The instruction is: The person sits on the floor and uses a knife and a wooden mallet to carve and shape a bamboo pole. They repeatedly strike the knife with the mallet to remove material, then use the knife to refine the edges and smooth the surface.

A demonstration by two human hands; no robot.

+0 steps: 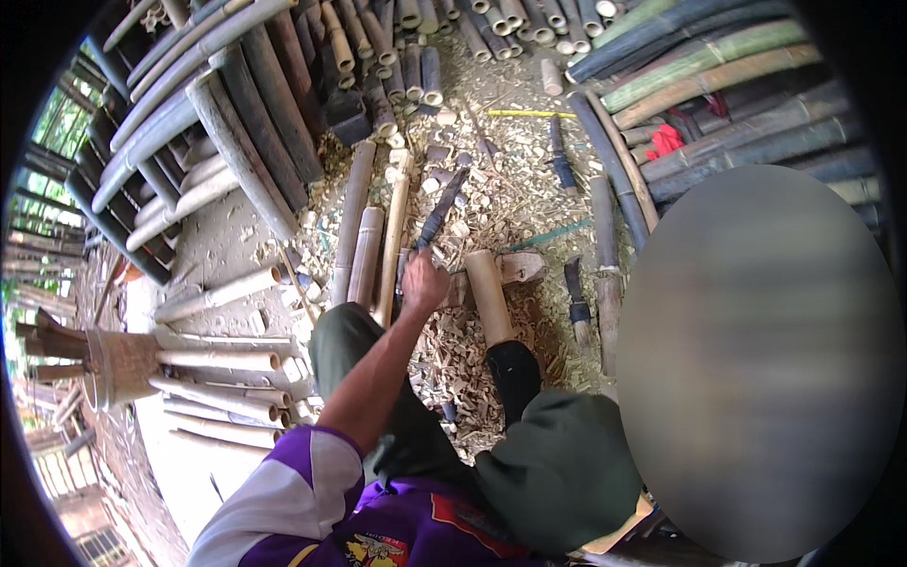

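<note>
My left hand (425,283) reaches forward over my knee, its fingers closed at the butt of a knife (437,219) with a dark wrapped handle. The knife's blade points away from me, over the chip-covered ground. Right of this hand, a short pale bamboo piece (487,298) leans across a wooden block (520,268). My black-covered foot (513,369) is against its near end. Left of the hand lie a thin bamboo pole (393,246) and a thicker bamboo length (367,255). My right hand does not show; a blurred oval covers the right side.
Another dark-handled knife (561,161) and a brush-ended tool (577,302) lie to the right. Bamboo poles (718,76) are stacked at the far right. More bamboo tubes (222,357) lie at the left, near a brown bucket-like container (121,367). Shavings (463,354) cover the ground.
</note>
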